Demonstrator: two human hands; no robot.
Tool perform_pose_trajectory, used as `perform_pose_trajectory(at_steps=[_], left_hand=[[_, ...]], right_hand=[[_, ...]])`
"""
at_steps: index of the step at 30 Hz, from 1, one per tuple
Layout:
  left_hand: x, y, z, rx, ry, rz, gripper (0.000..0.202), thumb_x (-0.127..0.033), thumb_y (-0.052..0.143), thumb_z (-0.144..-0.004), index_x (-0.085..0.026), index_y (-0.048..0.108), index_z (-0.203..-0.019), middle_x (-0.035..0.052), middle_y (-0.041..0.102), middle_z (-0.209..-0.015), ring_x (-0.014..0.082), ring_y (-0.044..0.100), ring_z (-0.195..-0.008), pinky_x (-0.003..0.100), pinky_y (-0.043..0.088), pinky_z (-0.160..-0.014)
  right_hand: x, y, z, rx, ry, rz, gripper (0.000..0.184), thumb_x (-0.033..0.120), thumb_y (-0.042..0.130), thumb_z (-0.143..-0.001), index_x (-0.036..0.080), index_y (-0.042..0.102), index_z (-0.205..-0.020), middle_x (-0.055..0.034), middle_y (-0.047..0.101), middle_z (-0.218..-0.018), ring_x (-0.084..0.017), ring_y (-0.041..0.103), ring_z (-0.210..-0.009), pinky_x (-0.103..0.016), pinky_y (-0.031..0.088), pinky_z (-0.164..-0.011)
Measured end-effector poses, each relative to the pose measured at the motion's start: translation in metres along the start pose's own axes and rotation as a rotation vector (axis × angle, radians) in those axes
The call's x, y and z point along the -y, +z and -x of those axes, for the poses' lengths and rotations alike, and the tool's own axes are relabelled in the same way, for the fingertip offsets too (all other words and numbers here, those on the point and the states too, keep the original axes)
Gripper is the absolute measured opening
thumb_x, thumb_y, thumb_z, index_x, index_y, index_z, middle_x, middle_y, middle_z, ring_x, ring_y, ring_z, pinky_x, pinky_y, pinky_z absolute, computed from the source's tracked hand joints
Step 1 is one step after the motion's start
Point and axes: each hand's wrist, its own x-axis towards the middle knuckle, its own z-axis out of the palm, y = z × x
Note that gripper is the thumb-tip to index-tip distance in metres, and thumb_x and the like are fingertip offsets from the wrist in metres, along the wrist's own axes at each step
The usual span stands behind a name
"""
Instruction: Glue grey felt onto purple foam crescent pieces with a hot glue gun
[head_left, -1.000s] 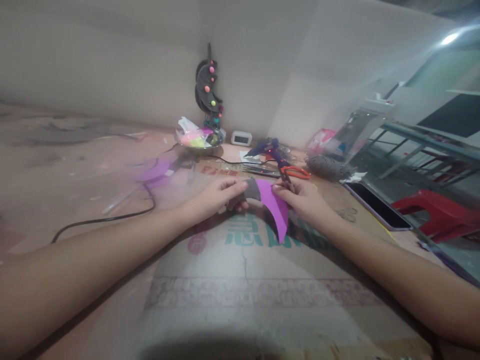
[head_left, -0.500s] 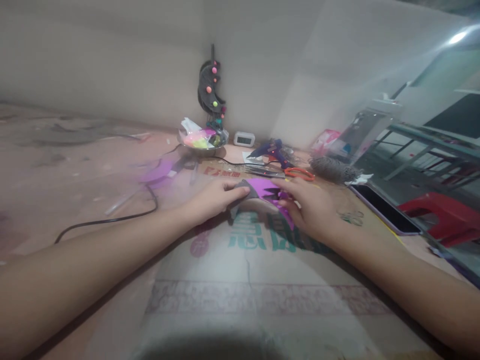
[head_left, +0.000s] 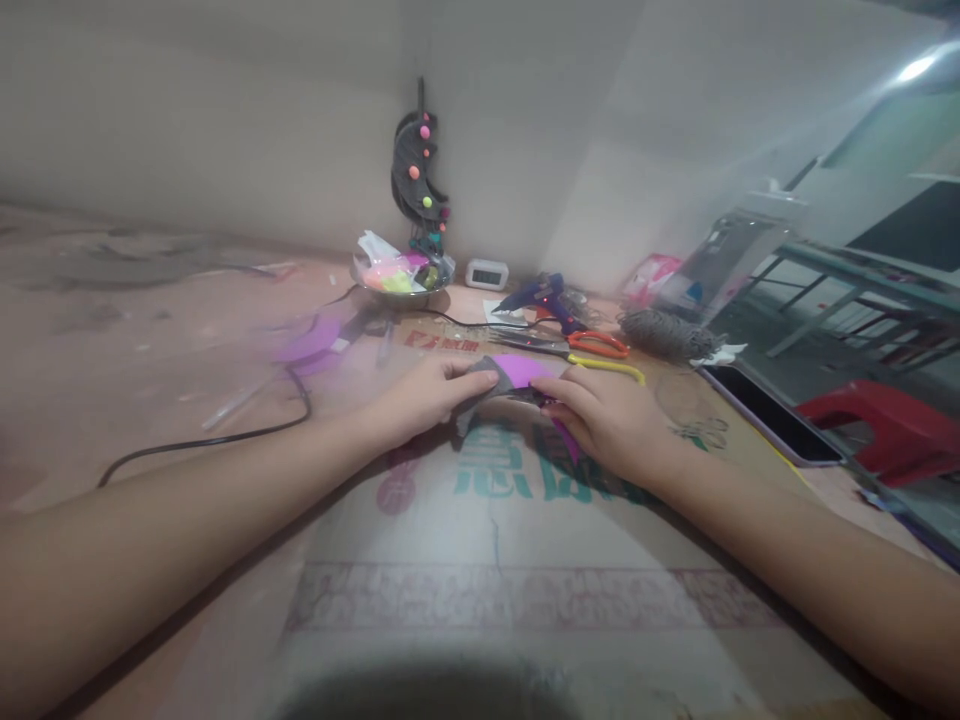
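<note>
In the middle of the table, my left hand [head_left: 439, 395] pinches the grey-covered left end of a curved purple piece [head_left: 523, 370]. Its thumb lies on top of the grey part [head_left: 491, 374]. My right hand [head_left: 611, 415] is closed at the other side, its fingers around a dark two-pronged tool [head_left: 531, 396] whose points face left against the purple piece's lower edge. The tool's handles are hidden in the hand, and its exact kind is unclear. A purple strip [head_left: 566, 440] hangs below the right fingers. Both hands are over a printed cardboard sheet [head_left: 495, 595].
Behind the hands lie yellow-handled scissors [head_left: 611, 368], orange-handled scissors [head_left: 596, 345], and a glue gun [head_left: 551, 297]. A bowl [head_left: 401, 285] stands beneath a grey crescent ornament [head_left: 412, 165], beside a clock [head_left: 487, 274]. Grey yarn [head_left: 667, 335] and a phone [head_left: 769, 415] lie right; a black cable [head_left: 217, 438] runs left.
My right hand has shifted slightly left along the purple piece, and the dark tool's prongs have come together. More of the yellow scissor handle shows. My left hand keeps its hold.
</note>
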Motion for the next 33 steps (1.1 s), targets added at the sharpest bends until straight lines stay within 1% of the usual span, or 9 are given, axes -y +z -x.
perform_pose_trajectory(at_steps=[5,10,15,19,23,28,33], left_hand=[[-0.0038,0.0008,0.0008,-0.011,-0.023,0.002,0.029,-0.042,0.058,-0.082,-0.016,0.070,-0.084,0.0021,0.063,-0.068,0.0132,0.054,-0.056,0.023,0.042,-0.050],[-0.0060,0.0010,0.0011,-0.023,-0.010,-0.004,0.027,-0.040,0.059,-0.082,-0.016,0.070,-0.082,0.0019,0.065,-0.071,0.0132,0.055,-0.060,0.023,0.042,-0.054],[-0.0054,0.0006,0.0012,-0.020,-0.040,0.004,0.028,-0.042,0.060,-0.081,-0.016,0.068,-0.079,0.0006,0.061,-0.065,0.0120,0.052,-0.053,0.022,0.040,-0.049],[-0.0046,-0.0001,0.0009,-0.022,-0.023,-0.015,0.027,-0.042,0.060,-0.082,-0.016,0.068,-0.079,-0.0003,0.060,-0.063,0.0113,0.051,-0.053,0.021,0.038,-0.048],[-0.0028,-0.0006,0.0002,-0.004,-0.024,0.005,0.028,-0.043,0.058,-0.083,-0.016,0.068,-0.081,-0.0005,0.059,-0.063,0.0112,0.051,-0.051,0.022,0.039,-0.048],[-0.0010,-0.0009,-0.0004,0.006,-0.010,0.028,0.028,-0.042,0.059,-0.083,-0.016,0.069,-0.084,0.0009,0.062,-0.068,0.0117,0.052,-0.055,0.022,0.038,-0.049],[0.0001,-0.0015,-0.0003,0.005,0.004,0.012,0.029,-0.044,0.059,-0.082,-0.017,0.069,-0.082,0.0019,0.064,-0.067,0.0139,0.055,-0.056,0.023,0.040,-0.049]], right_hand=[[0.0005,-0.0004,-0.0013,0.016,0.033,-0.019,0.029,0.029,0.039,-0.099,0.016,0.062,-0.111,-0.0058,0.062,-0.076,-0.016,0.052,-0.063,-0.028,0.033,-0.055],[-0.0001,-0.0001,-0.0008,-0.002,0.041,-0.024,0.032,0.031,0.037,-0.099,0.015,0.063,-0.109,-0.0063,0.063,-0.077,-0.016,0.053,-0.062,-0.027,0.034,-0.055],[0.0001,0.0003,-0.0007,0.013,0.055,-0.022,0.032,0.031,0.037,-0.099,0.016,0.063,-0.109,-0.0060,0.063,-0.076,-0.015,0.053,-0.063,-0.027,0.033,-0.056],[-0.0001,0.0004,-0.0008,0.016,0.053,-0.027,0.032,0.030,0.036,-0.099,0.017,0.063,-0.109,-0.0054,0.062,-0.075,-0.015,0.052,-0.062,-0.027,0.033,-0.055],[-0.0006,0.0007,-0.0004,0.025,0.047,-0.012,0.032,0.031,0.036,-0.099,0.018,0.063,-0.110,-0.0054,0.062,-0.076,-0.015,0.052,-0.063,-0.027,0.034,-0.056],[-0.0009,0.0001,-0.0004,0.007,0.024,-0.019,0.032,0.030,0.037,-0.099,0.016,0.064,-0.109,-0.0061,0.063,-0.076,-0.015,0.053,-0.064,-0.027,0.035,-0.056],[-0.0007,-0.0009,-0.0004,-0.005,0.014,-0.023,0.032,0.029,0.038,-0.099,0.015,0.066,-0.108,-0.0057,0.063,-0.074,-0.015,0.053,-0.062,-0.027,0.035,-0.054]])
